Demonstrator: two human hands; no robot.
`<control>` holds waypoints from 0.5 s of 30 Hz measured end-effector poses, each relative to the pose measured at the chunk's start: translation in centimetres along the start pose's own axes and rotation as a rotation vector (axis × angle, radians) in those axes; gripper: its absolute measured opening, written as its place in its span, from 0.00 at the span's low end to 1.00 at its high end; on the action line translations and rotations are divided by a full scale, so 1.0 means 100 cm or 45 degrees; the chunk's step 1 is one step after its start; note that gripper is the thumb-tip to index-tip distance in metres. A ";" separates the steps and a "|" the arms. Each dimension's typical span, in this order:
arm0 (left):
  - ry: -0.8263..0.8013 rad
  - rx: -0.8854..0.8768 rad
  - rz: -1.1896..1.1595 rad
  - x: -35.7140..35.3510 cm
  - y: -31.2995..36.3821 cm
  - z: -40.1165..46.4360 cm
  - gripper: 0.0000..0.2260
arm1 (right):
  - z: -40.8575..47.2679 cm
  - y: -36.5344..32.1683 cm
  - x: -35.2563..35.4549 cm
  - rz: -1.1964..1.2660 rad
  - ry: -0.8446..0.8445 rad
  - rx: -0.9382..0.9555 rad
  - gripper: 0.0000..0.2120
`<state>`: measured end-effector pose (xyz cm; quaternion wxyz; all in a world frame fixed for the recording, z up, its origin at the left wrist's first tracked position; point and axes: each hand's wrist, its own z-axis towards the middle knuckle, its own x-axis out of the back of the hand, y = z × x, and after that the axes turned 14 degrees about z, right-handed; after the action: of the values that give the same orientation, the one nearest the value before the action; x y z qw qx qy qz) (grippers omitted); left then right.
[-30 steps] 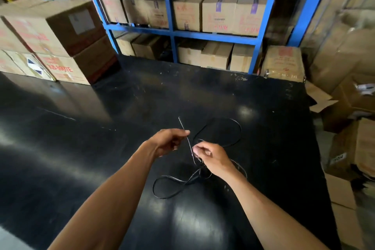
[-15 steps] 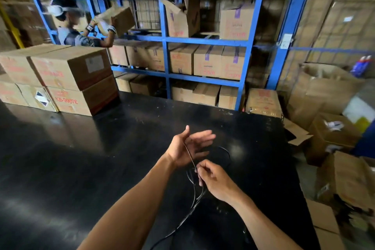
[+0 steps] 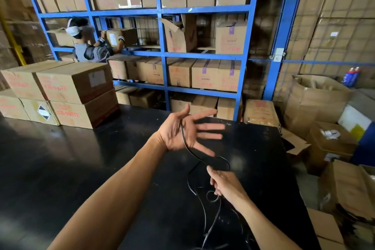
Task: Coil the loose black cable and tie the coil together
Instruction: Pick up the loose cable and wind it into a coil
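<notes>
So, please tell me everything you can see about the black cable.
The thin, glossy black cable looks like flexible plastic or rubber. Its upper end lies across the palm of the open left hand, fingers spread. From there it curves down in a loop to the right hand, whose fingers close around it. Below, it hangs in loose, uneven loops over the shiny black table. It is not coiled or tied yet. Its ends are not clearly visible.

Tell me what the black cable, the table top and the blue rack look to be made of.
Cable: likely a rubber or plastic jacket, semi-gloss; it bends in soft loops and catches thin highlights. Table top: a smooth glossy black sheet, maybe laminate or painted board; it mirrors the light. Rack: apparently blue-painted metal, with thin straight posts and beams carrying boxes.
</notes>
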<state>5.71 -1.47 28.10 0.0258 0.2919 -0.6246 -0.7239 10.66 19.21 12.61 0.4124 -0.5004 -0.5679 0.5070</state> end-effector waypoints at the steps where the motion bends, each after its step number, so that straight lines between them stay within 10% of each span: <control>1: -0.098 0.075 0.031 -0.003 -0.001 0.000 0.35 | 0.006 -0.007 0.002 -0.020 0.067 0.005 0.25; 5: -0.278 0.561 0.256 -0.007 -0.012 -0.002 0.38 | 0.032 -0.039 0.016 -0.117 0.332 0.048 0.20; 8: 0.055 0.844 0.477 -0.006 -0.023 -0.008 0.38 | 0.046 -0.067 0.035 -0.242 0.530 0.182 0.17; 15: 0.687 0.307 0.068 0.016 -0.027 -0.030 0.36 | 0.020 -0.095 0.043 -0.233 0.047 0.276 0.15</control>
<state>6.67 -4.22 24.87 0.1753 0.4582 -0.6840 -0.5398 6.59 23.30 21.58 0.5188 -0.4082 -0.5455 0.5163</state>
